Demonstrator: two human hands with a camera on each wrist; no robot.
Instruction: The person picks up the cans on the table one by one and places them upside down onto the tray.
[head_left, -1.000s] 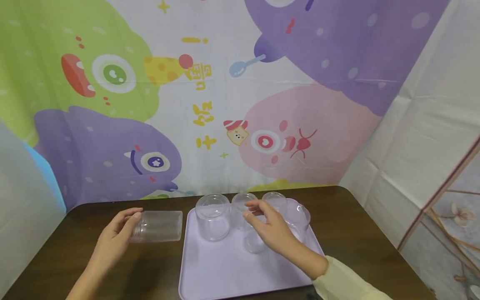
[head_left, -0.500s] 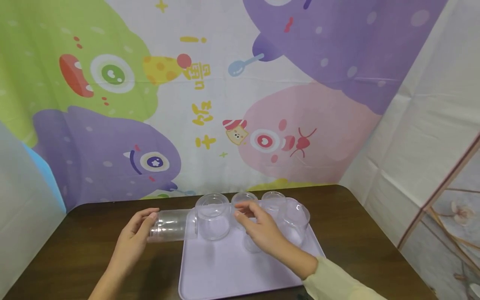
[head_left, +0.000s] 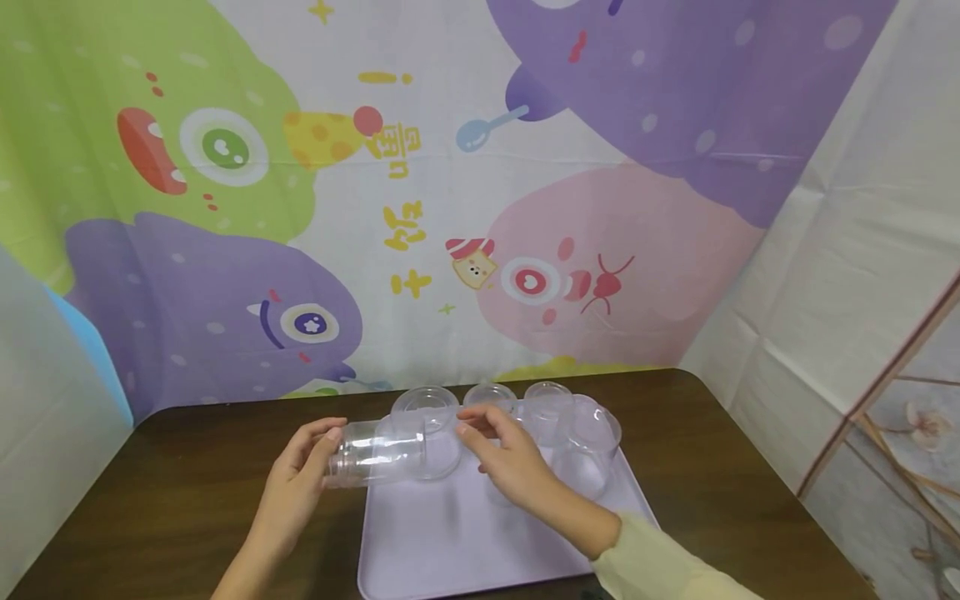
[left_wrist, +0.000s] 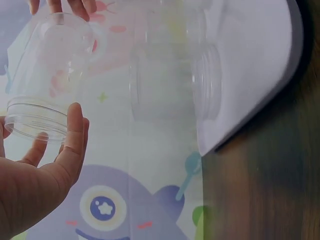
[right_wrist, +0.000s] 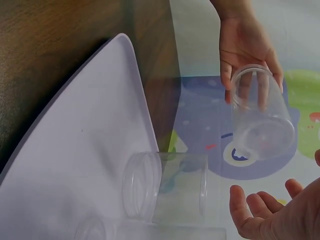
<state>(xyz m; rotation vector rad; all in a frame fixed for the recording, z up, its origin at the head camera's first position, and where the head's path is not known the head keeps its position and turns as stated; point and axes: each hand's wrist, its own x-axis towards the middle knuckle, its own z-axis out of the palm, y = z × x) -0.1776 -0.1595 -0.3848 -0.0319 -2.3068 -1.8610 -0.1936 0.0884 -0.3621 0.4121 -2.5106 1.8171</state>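
Note:
My left hand (head_left: 295, 475) grips a clear plastic jar (head_left: 384, 452) by its ridged neck. The jar lies sideways in the air, its base pointing right, over the left part of a pale purple tray (head_left: 427, 550). In the left wrist view, thumb and fingers hold the jar (left_wrist: 52, 75) around its rim. Fingers of my right hand (head_left: 510, 467) are spread and loosely bent, facing the base. A gap separates them from the jar (right_wrist: 265, 120) in the right wrist view. Behind the held jar stands a wide clear jar (head_left: 429, 408).
More clear jars stand on the tray's back part, among them one jar (head_left: 549, 408) at the rear and another jar (head_left: 592, 437) at the right. A dark wooden table (head_left: 180, 492) surrounds the tray. A cartoon-printed cloth (head_left: 420, 333) hangs just behind the table.
My left hand has carried the jar rightward, from above the table to over the tray. The right hand has shifted slightly left, closer to the jar's base.

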